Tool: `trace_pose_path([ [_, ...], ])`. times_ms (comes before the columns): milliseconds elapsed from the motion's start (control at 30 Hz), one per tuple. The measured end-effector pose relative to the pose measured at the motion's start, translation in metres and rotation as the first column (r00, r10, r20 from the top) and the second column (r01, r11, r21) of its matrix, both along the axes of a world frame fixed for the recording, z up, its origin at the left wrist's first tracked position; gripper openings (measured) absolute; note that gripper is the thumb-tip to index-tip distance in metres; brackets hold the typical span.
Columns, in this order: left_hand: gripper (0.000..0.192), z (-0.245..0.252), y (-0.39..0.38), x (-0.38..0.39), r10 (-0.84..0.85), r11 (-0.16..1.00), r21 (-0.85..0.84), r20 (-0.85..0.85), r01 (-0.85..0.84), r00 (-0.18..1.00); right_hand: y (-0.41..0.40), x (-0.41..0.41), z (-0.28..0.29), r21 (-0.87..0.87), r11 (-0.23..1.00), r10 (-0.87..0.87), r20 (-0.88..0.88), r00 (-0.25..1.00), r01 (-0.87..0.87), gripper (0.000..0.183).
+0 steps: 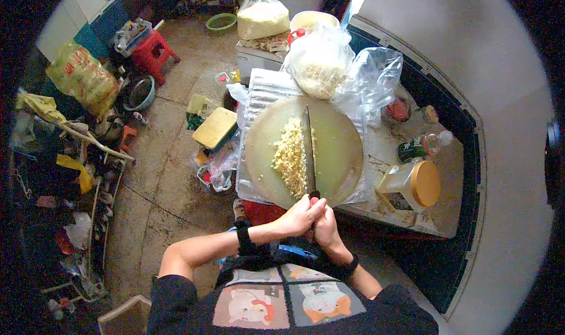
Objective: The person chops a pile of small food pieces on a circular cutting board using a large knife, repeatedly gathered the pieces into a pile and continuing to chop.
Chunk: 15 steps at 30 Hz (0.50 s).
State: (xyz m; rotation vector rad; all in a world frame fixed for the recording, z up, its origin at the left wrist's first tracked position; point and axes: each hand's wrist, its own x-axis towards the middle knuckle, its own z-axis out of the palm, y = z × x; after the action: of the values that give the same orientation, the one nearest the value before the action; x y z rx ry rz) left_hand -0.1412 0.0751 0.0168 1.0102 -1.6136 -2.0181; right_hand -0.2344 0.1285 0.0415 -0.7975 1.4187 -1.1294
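Both hands grip the handle end of a long kitchen knife (310, 151), its blade pointing away from me. My left hand (299, 215) overlaps my right hand (325, 223) at the handle, which they mostly hide. The blade lies over a heap of finely chopped pale yellow food, perhaps garlic or ginger (289, 156). Most of the heap is left of the blade, with a few bits on its right. Beneath is a round, translucent greenish chopping board (342, 145). It rests on a silvery foil-like sheet (269, 84).
Behind the board stand a clear plastic bag of pale food (321, 65) and a crumpled plastic bag (375, 79). At right are an orange-lidded jar (412, 185) and a bottle lying on its side (419, 145). A yellow-topped box (215, 127) sits left of the board; a red stool (152, 52) stands farther off.
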Motion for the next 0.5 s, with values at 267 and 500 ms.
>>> trace_pose_path([
  [267, 0.030, 0.019, 0.003, 0.005, 0.008, 1.000, 0.003, 0.008, -0.008, 1.000, 0.007, 0.005, -0.009, -0.126, 0.992, -0.016, -0.058, 0.998, 0.009, 0.033],
  [500, 0.032, 0.021, 0.007, -0.001, 0.059, 0.998, 0.024, -0.155, -0.056, 0.986, 0.011, 0.003, -0.008, -0.119, 0.990, -0.083, -0.092, 0.992, 0.071, 0.030],
])
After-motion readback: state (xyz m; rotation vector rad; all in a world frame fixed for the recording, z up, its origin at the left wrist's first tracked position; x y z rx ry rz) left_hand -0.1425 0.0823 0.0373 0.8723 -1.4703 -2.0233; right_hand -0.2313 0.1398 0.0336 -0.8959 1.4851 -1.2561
